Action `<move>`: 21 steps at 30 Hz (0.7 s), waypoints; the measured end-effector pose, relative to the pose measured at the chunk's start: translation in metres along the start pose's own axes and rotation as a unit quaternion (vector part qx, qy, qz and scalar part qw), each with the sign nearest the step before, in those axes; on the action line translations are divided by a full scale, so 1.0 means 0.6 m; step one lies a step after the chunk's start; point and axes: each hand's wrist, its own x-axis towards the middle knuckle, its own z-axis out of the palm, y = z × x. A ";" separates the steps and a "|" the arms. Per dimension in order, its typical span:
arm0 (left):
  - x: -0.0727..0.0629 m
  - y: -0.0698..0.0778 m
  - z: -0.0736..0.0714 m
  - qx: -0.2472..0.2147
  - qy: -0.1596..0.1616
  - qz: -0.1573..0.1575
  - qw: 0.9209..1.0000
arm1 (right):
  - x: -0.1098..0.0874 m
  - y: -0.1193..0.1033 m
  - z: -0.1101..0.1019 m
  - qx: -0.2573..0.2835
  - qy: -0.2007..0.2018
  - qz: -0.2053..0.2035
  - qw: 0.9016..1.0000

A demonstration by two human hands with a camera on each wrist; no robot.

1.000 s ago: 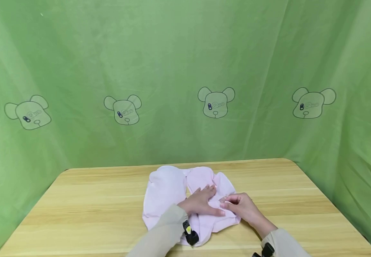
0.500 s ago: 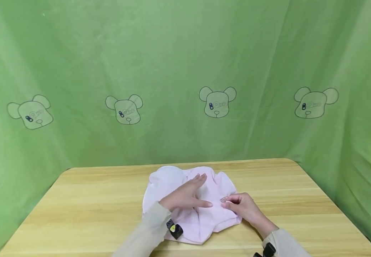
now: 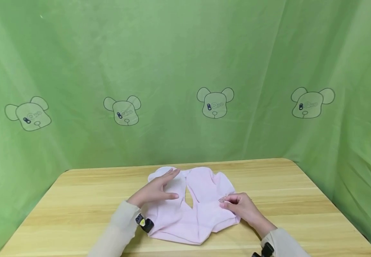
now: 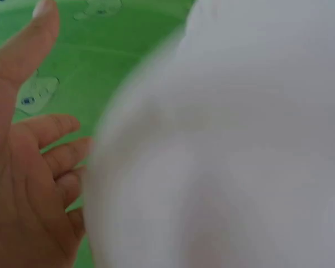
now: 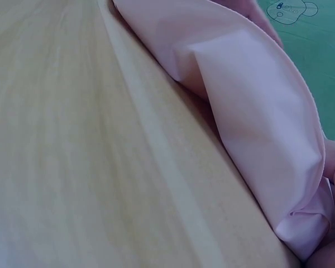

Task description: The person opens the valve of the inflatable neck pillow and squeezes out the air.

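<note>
A pale pink cloth [image 3: 204, 217], creased, with rounded lobes at its far side and a slit in its middle, lies spread on the table. My right hand [image 3: 244, 208] pinches the cloth at its right side between thumb and fingers. By those fingertips shows a small clear piece [image 3: 222, 199], which also peeks out at the right edge of the right wrist view. My left hand [image 3: 154, 191] hovers over the cloth's left part, thumb apart and fingers extended. In the left wrist view its palm [image 4: 33, 190] faces the camera, with blurred whitish cloth [image 4: 240, 139] close in front.
The wooden table [image 3: 86, 207] stretches out on both sides of the cloth. Behind it hangs a green curtain [image 3: 169, 53] printed with bear heads. Each sleeve cuff carries a black strap device [image 3: 145, 223].
My left hand has lifted from the cloth's middle and moved left, uncovering the slit. The right hand keeps its pinch in the same place.
</note>
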 end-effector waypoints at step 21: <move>-0.030 -0.037 0.028 -0.087 -0.123 0.023 0.988 | -0.001 -0.006 0.003 -0.025 0.015 0.025 0.999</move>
